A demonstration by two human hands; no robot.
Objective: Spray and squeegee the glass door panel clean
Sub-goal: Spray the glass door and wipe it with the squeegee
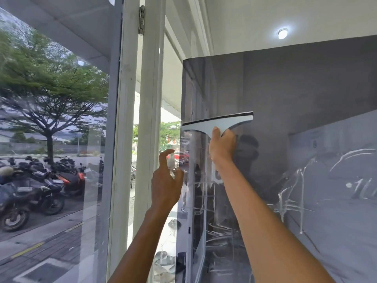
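Both bare arms extend upward and forward. The right hand (222, 148) is the higher one, with fingers and thumb wrapped round the handle of a squeegee (216, 122). The left hand (166, 186), lower down, grips a small clear spray bottle (171, 162), index finger lifted and crooked.

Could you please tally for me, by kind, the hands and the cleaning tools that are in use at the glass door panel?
Hands: 2, the left hand and the right hand
White squeegee, gripped by the right hand: 1
Clear spray bottle, held by the left hand: 1
Total: 4
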